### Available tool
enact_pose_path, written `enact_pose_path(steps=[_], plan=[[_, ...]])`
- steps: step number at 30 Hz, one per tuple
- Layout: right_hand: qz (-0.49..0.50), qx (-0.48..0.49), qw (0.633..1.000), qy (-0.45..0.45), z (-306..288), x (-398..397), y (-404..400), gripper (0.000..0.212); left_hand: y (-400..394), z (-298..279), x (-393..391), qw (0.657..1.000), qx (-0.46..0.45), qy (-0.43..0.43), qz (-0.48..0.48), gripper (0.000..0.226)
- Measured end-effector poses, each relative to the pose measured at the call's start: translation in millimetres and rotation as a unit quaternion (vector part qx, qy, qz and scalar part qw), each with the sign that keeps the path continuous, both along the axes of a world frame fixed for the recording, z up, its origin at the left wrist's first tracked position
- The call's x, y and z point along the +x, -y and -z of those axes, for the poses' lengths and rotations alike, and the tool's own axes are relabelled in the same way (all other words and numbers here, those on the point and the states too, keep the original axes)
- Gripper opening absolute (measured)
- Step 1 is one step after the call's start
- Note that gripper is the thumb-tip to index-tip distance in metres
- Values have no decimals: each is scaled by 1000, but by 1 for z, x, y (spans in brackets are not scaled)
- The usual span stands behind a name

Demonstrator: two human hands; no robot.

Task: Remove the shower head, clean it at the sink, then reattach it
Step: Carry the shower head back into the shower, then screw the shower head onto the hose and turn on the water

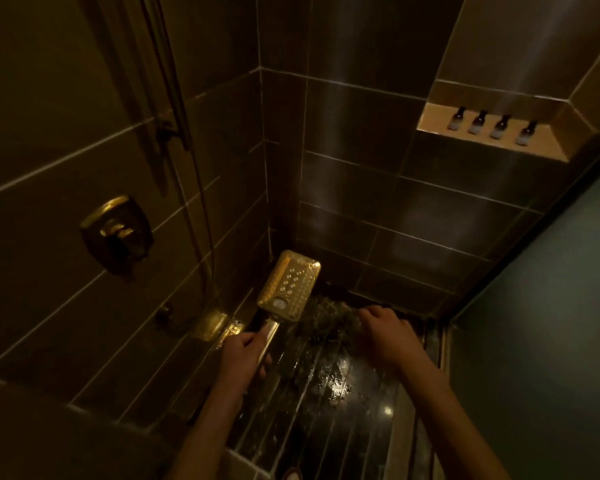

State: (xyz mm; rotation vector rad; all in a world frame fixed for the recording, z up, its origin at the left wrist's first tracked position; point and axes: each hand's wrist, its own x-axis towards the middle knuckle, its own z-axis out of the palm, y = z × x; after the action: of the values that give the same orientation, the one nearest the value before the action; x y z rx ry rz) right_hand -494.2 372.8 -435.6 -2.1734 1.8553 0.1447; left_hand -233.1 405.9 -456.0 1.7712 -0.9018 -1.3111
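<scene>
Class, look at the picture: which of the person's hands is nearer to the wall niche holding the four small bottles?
Right. The right hand hangs open over the wet floor, below the niche on that side. The left hand grips the shower head handle, further left.

one shower head (289,290), two hands, left (245,355) and right (385,332), four little bottles (455,119), one wall knob (116,233), one hose (201,209)

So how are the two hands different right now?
The left hand is wrapped around the shower head handle, while the right hand holds nothing. The left is closed in a grip; the right is palm down with fingers loosely curled, reaching beside the spray face. Both hang low over the wet shower floor.
</scene>
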Motion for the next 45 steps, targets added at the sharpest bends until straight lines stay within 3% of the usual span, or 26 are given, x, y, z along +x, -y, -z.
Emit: enact_pose_path(steps=[11, 17, 22, 31, 37, 42, 45], plan=[[-126, -28, 991, 48, -35, 29, 230, 36, 161, -37, 14, 994, -37, -85, -65, 27], [-228, -25, 966, 119, -66, 76, 382, 29, 257, -59, 20, 962, -94, -193, -170, 32], [-326, -12, 930, 167, -105, 131, 476, 22, 317, -80, 45, 933, -165, -213, -240, 36], [-414, -91, 863, 275, -206, 247, 531, 23, 356, -159, 134, 901, -293, -127, -294, 26], [-371, -105, 837, 388, -295, 297, 549, 26, 358, -216, 174, 898, -349, -64, -260, 27], [-350, -91, 782, 507, -364, 319, 556, 39, 369, -257, 183, 885, -384, -22, -261, 25], [-332, -46, 783, 523, -390, 334, 561, 39, 378, -278, 184, 875, -401, -8, -271, 25]])
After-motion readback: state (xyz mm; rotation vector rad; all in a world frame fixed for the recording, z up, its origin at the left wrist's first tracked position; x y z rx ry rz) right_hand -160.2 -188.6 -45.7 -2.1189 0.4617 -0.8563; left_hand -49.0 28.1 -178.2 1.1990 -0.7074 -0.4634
